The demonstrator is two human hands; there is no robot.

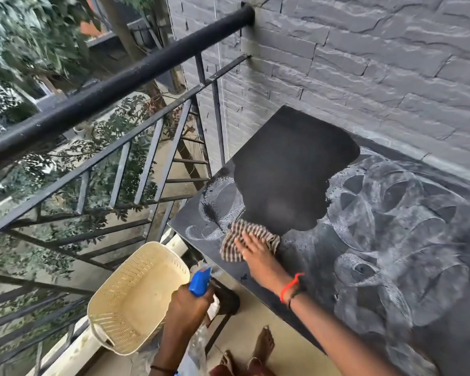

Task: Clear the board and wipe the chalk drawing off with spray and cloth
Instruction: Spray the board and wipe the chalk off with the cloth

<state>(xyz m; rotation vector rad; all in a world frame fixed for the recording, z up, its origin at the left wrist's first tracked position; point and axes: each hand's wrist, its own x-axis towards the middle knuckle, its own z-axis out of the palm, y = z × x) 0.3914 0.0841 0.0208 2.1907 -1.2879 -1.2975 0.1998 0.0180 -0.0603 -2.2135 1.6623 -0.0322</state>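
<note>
Chalk-smeared black board, striped cloth flat on it

- board – black where it's wiped, the rest hazy grey-white
- chalk drawing – white looping petal shapes, smudgy
- cloth – brown and cream stripes
- spray bottle – bright blue head
- basket – cream plastic with tiny perforated holes in rows
- wrist thread on the right arm – orange-red, with a dark band beside it
- railing – black metal
- wall – grey, brick-pattern
</note>
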